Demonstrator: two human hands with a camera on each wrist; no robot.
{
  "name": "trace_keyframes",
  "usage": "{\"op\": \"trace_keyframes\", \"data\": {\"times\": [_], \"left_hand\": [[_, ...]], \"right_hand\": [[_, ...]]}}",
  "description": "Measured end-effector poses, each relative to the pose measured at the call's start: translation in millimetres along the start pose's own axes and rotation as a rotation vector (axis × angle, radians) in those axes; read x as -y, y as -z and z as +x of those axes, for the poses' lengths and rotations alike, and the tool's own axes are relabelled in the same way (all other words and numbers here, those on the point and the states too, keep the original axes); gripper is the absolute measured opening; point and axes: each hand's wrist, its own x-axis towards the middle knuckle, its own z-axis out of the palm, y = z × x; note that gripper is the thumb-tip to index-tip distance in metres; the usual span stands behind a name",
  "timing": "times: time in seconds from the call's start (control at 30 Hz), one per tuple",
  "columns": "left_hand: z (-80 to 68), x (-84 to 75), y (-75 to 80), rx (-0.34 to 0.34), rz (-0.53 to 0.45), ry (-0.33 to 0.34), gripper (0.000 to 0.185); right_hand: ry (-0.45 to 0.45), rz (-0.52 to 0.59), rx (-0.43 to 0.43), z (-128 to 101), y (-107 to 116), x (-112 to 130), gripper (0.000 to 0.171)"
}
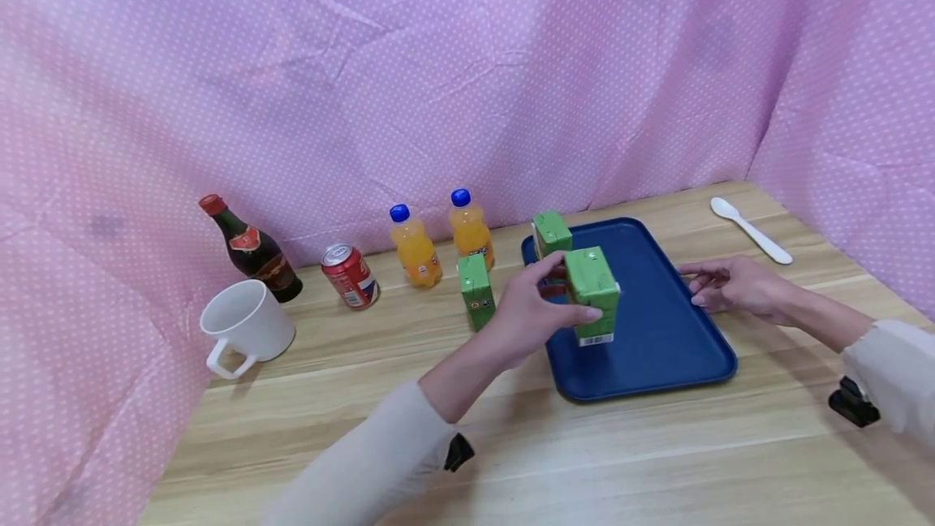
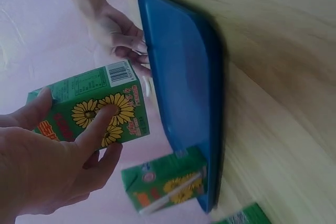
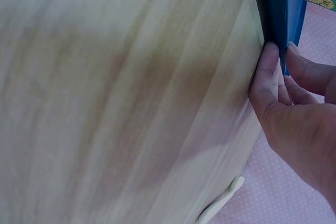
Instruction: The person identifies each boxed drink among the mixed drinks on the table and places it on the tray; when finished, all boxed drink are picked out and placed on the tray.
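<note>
My left hand (image 1: 527, 311) grips a green drink carton (image 1: 593, 286) between thumb and fingers, above the left part of a blue tray (image 1: 657, 339). Yellow flowers and a barcode show on this carton in the left wrist view. A second green carton (image 1: 552, 234) stands on the tray at its far left corner, with a straw on its side in the left wrist view. The third green carton (image 1: 476, 291) is on the table left of the tray. My right hand (image 1: 741, 289) pinches the tray's right rim, thumb at the inner side and fingers outside (image 3: 269, 77).
Left of the cartons stand two orange drink bottles (image 1: 415, 254) with blue caps, a red can (image 1: 351, 276), a dark bottle (image 1: 264, 258) and a white mug (image 1: 252, 323). A white spoon (image 1: 752, 231) lies right of the tray. Pink dotted cloth (image 1: 438, 88) hangs behind the wooden table.
</note>
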Motion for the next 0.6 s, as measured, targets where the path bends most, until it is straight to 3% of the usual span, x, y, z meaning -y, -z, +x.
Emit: {"op": "trace_keyframes", "data": {"times": [0.3,0.6], "left_hand": [[41.8,-6.4,-29.9,-0.034,-0.047,-0.008,0.072],[71.6,-14.3,-48.6,-0.104,-0.008,-0.006,0.063]], "right_hand": [[-0.028,-0.003,0.01,2.5,-0.1,2.2,0.064],[-0.024,-0.016,0.009,-0.1,1.6,1.2,0.065]]}}
